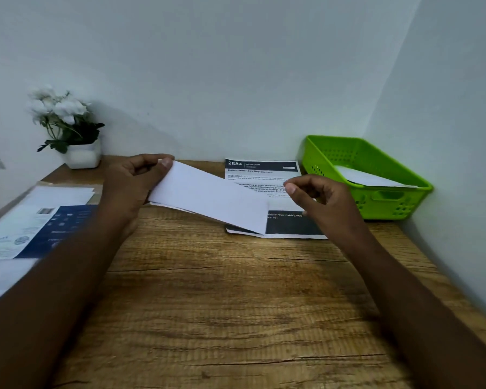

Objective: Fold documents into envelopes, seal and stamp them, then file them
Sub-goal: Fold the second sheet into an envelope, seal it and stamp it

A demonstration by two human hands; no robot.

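My left hand (135, 181) grips the left end of a folded white paper (211, 196), thumb on top, and holds it above the wooden desk (222, 304). The paper slants down to the right. My right hand (317, 197) hovers just past the paper's right end with fingers loosely curled, holding nothing. Under the paper's right end a printed document (264, 175) headed "2684" lies flat on the desk. A green plastic basket (387, 203) at the right corner holds a white envelope (371, 178).
A stack of papers with a blue-printed sheet (40, 228) lies at the desk's left edge. A white pot of white flowers (73, 136) stands at the back left. Walls close the desk at the back and right.
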